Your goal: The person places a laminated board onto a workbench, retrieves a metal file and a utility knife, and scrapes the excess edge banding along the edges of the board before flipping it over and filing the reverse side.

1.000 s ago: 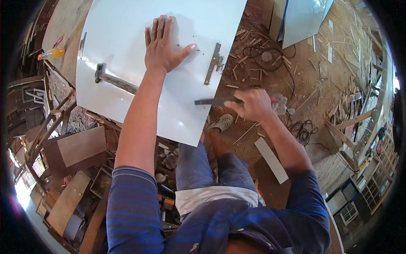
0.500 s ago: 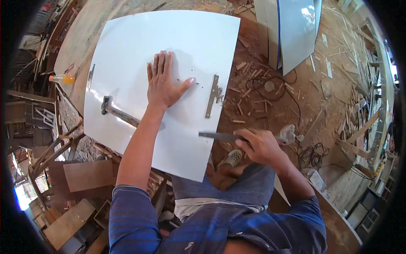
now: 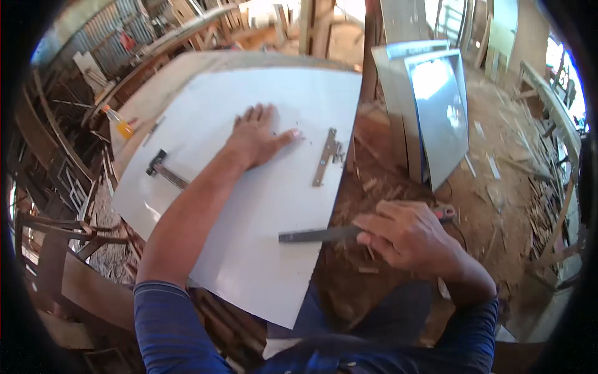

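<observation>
A large white panel [image 3: 268, 206] lies on a worktable. My left hand [image 3: 254, 138] rests flat on it, fingers spread. My right hand [image 3: 405, 235], beyond the panel's right edge, is closed round a dark flat file [image 3: 324, 235]; its tip reaches over the panel and its red-and-grey handle shows behind the hand. Near that edge lies a metal hinge-like strip [image 3: 324, 159] with small metal pieces beside it. A hammer [image 3: 165, 169] lies left of my left forearm, which hides part of its handle. Another thin metal strip [image 3: 154, 131] sits at the panel's left edge.
An orange bottle [image 3: 123, 129] stands on the worktable [image 3: 187, 62] at the left. White-faced panels [image 3: 439, 118] stand upright at the back right. Wood scraps [image 3: 548, 212] and offcuts litter the floor. Wooden frames [image 3: 68, 230] are at the left.
The view has tilted up, showing more of the workshop behind. My left hand stays flat on the panel. My right hand still holds the file across the right edge.
</observation>
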Demonstrator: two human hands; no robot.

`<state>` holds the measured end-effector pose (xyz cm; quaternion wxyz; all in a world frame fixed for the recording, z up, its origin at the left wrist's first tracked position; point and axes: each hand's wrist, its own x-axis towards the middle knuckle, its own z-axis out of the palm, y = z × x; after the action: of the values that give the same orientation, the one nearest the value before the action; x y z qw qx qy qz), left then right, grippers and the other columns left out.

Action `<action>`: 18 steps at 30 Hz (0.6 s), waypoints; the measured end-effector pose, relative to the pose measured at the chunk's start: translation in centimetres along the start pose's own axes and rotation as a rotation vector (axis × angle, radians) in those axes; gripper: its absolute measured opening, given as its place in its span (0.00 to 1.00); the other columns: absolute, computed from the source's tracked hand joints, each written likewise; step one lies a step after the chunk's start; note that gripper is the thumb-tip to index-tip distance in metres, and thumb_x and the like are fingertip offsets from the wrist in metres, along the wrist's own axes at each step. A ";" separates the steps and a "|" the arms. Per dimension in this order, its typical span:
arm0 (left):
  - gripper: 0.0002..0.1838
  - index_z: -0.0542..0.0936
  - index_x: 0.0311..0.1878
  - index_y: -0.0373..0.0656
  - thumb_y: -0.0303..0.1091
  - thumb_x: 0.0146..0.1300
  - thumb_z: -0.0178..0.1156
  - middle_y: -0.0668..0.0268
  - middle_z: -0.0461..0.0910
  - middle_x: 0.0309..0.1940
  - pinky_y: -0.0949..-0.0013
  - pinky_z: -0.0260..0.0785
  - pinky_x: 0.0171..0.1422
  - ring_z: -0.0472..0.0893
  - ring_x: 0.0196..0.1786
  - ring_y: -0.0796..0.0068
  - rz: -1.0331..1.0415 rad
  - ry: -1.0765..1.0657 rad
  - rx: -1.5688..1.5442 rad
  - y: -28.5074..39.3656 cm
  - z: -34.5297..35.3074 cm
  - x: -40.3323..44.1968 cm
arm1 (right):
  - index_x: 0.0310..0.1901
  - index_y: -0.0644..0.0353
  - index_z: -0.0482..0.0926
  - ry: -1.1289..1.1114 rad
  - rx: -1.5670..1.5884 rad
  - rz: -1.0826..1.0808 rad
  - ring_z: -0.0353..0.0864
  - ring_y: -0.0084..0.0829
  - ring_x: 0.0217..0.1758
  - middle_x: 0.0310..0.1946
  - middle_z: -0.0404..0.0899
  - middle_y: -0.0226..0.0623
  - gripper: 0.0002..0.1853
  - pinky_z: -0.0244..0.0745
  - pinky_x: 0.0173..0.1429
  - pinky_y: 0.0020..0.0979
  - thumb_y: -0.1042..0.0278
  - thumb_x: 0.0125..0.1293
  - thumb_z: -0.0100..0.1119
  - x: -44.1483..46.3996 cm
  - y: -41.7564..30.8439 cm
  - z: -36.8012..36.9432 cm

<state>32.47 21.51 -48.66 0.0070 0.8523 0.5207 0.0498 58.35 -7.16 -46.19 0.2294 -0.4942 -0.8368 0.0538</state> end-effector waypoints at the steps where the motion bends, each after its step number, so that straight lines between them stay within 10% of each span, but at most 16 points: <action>1: 0.61 0.54 0.91 0.36 0.81 0.75 0.48 0.42 0.52 0.91 0.46 0.37 0.97 0.49 0.94 0.48 -0.009 -0.021 0.010 0.0 0.1 -0.2 | 0.54 0.57 0.89 0.008 0.009 -0.001 0.88 0.48 0.38 0.34 0.82 0.42 0.16 0.82 0.41 0.49 0.53 0.79 0.68 -0.9 -0.7 0.3; 11: 0.46 0.74 0.81 0.36 0.63 0.74 0.68 0.45 0.75 0.80 0.44 0.53 0.93 0.74 0.82 0.49 0.338 -0.094 -0.070 2.8 -7.1 -10.2 | 0.50 0.57 0.89 -0.016 0.082 0.077 0.90 0.53 0.42 0.38 0.87 0.44 0.18 0.82 0.45 0.54 0.48 0.79 0.67 -3.9 -3.2 -0.2; 18: 0.71 0.62 0.87 0.35 0.78 0.54 0.77 0.44 0.61 0.88 0.39 0.46 0.95 0.60 0.91 0.47 0.596 -0.048 -0.234 5.2 -6.4 -28.8 | 0.47 0.60 0.80 -0.015 0.127 0.126 0.91 0.57 0.41 0.36 0.89 0.52 0.18 0.81 0.46 0.56 0.51 0.80 0.66 -3.2 -3.3 0.8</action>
<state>23.45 -6.65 -44.24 0.1024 0.9616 0.2386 0.0890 56.63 -11.46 -46.85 0.2502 -0.5298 -0.8008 0.1246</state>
